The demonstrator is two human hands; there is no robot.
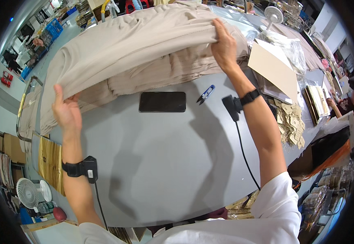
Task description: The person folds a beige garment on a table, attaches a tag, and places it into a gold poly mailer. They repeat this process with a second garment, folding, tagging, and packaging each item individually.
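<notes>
A beige garment or cloth piece (128, 45) lies over a thick stack of folded beige fabric (152, 71) at the far side of the grey table (164, 158). At the stack's left end, my left hand (68, 111) holds the near edge of the top piece, thumb up and palm partly visible. My right hand (225, 47) grips the same piece at its right end. Between the hands the edge is lifted a little off the stack. A black smartphone (162, 102) and blue-handled thread snips (206, 94) lie on the table just this side of the stack.
Cardboard sheets (273, 71) and a heap of paper hang tags (291, 122) are at the right. Golden packaging sleeves (50, 161) and a white fan (27, 192) stand at the left. A metal rail (23, 109) borders the left side. Another person's arm (334, 106) shows far right.
</notes>
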